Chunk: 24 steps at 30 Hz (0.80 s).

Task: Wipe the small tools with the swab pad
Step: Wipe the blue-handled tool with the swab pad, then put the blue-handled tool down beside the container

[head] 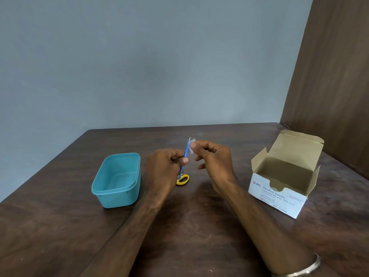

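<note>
Blue, thin plastic-handled tool [184,158] is held upright by the left hand [166,168] over the dark wood tabletop [199,226]; the right hand [213,156] pinches a small white swab pad [192,145] at its tip. Wiping looks underway; yellow-handled scissors [182,179] wait. White cardboard box [283,176] reads "BD Alcohol Swabs, Isopropyl Alcohol 70%".

A dark wood-grain table [60,226] fills the lower part of the view. Behind the table rises a plain grey-blue wall [139,56], evenly and softly lit. To the table's right stands a brown wood-grain panel [335,76], reaching up from the table's far right corner.
</note>
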{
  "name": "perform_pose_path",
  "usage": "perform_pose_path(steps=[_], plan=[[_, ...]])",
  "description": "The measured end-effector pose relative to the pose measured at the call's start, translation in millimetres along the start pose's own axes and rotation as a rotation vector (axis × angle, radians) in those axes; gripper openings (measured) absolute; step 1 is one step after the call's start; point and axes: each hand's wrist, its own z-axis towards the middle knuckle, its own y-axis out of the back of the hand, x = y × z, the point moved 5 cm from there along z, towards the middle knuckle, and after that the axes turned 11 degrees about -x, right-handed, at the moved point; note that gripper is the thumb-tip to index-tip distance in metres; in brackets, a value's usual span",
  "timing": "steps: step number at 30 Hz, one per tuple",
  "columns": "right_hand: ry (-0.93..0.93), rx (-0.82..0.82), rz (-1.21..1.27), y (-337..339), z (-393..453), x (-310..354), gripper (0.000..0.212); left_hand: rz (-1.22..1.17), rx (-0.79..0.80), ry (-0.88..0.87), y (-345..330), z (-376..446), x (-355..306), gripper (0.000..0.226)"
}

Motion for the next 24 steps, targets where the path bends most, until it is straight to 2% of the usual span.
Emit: perform_pose_path(steps=[4,11,16,21,24], plan=[[0.106,-0.076,-0.072,5,7,-1,0.011,0.091,-0.015,-0.03,5,-4,-13,0.014],[0.276,0.048,-0.334,-9,-3,-2,0.007,0.124,-0.127,0.0,49,6,-24,0.012],[0.347,0.137,-0.351,-12,-5,-3,0.03,0.113,-0.199,0.058,102,30,-8,0.005],[0.38,0.148,-0.401,-13,-7,0,0.011,0.424,-0.032,0.096,122,41,17,0.01],[0.353,0.125,-0.426,-9,-6,1,0.01,0.543,0.114,0.173,114,37,33,0.013]])
